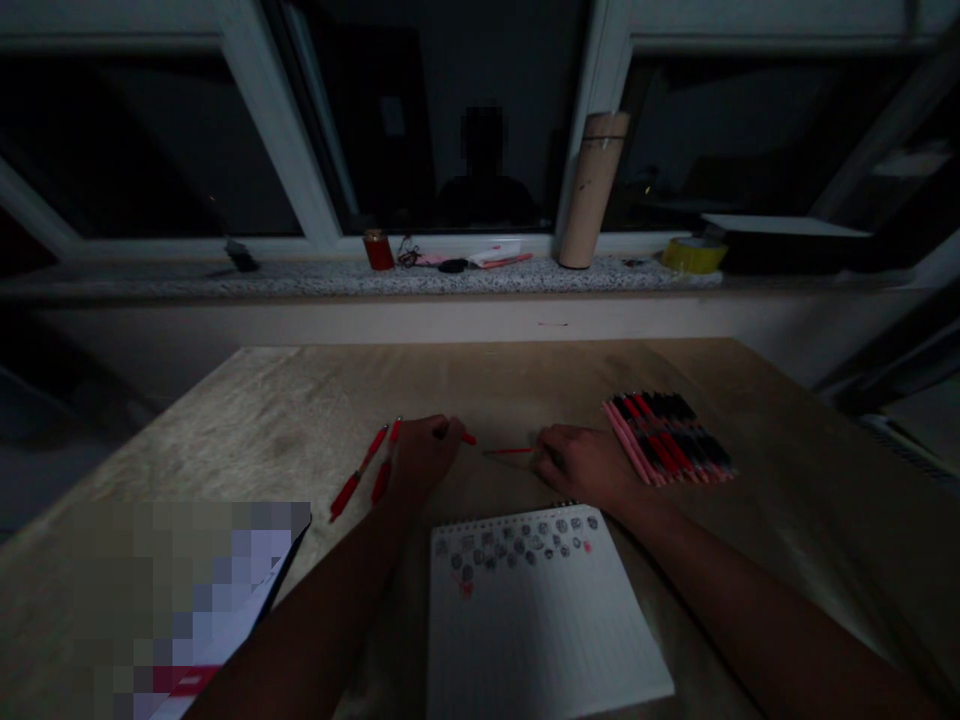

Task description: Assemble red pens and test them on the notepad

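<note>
While my left fingers [454, 428] pinched a red plastic pen piece [469, 438], my right fingers [551, 437] pinched a slim red refill [510, 451], separate from it; two whole-looking red pens [346, 493] lay beside my left fingers.

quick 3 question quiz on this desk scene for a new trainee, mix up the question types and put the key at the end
1. True or false: the row of pens lies to the right of the spiral notepad.
2. What stands tallest on the windowsill?
A) a potted plant
B) a tan cylinder
C) a desk lamp
3. Fill in the colour: the thin stick at the right hand is ____.
Key: 1 true; 2 B; 3 red
</note>
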`<action>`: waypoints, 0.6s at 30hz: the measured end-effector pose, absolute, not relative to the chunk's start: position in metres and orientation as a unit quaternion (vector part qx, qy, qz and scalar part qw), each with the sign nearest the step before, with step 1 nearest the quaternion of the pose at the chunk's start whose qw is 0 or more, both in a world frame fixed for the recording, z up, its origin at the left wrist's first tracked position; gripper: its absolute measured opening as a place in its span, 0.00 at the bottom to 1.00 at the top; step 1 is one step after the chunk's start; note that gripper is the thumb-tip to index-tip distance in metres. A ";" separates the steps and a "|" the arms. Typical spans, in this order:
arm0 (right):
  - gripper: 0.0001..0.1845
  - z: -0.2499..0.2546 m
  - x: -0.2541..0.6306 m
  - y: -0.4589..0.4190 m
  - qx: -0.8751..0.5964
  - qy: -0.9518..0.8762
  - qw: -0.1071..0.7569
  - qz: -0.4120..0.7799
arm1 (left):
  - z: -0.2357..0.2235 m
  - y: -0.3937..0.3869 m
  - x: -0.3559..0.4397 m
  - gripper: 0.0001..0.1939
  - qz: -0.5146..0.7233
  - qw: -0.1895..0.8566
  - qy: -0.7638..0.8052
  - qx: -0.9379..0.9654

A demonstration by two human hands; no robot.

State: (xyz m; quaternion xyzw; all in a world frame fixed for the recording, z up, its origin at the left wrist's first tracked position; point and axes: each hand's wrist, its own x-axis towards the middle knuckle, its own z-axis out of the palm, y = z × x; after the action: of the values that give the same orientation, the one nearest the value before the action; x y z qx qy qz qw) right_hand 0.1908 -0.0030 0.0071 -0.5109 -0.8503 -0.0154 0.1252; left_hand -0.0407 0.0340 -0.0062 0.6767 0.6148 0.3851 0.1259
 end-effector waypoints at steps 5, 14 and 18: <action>0.09 0.009 0.190 -0.004 -0.507 -0.853 0.121 -0.038 | -0.006 0.033 -0.039 0.21 0.358 0.080 0.619 0.694; 0.10 0.012 0.194 -0.004 -0.515 -0.849 0.096 -0.069 | -0.001 0.028 -0.037 0.22 0.369 0.086 0.602 0.703; 0.11 0.011 0.191 -0.004 -0.507 -0.855 0.096 -0.056 | 0.003 0.025 -0.032 0.21 0.348 0.107 0.589 0.721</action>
State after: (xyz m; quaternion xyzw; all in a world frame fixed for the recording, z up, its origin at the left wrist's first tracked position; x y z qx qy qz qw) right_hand 0.1911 -0.0043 0.0112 -0.5067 -0.8550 -0.0559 0.0956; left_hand -0.0319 0.0249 0.0030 0.7210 0.5893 0.3484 0.1069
